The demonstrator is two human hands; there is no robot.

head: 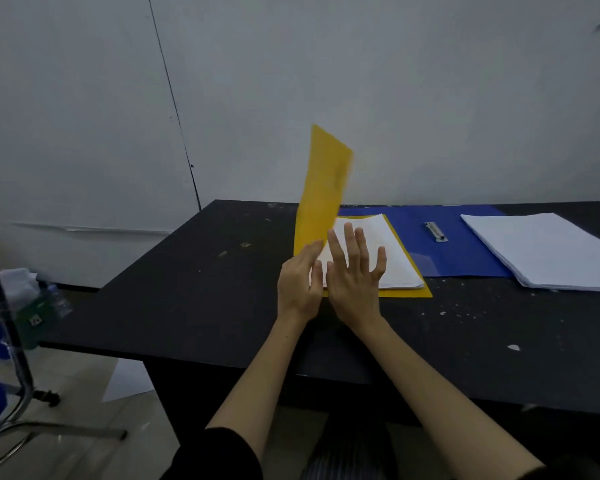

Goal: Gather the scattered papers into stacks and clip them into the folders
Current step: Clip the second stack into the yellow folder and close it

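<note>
A yellow folder (321,188) lies on the black table (194,292) with its front cover standing almost upright, blurred. Inside it rests a stack of white paper (392,254). My left hand (300,278) touches the lower edge of the raised cover near the spine, fingers apart. My right hand (355,271) lies flat on the near left part of that paper stack, fingers spread. To the right an open blue folder (465,251) lies flat with a metal clip (436,232) in its middle. A second white paper stack (548,251) rests on its right half.
The table's near edge runs across in front of me, and its left corner is at the left. A blue chair with a metal frame (4,358) stands at the left. A sheet of paper (125,381) and bags lie on the floor. A white wall is behind.
</note>
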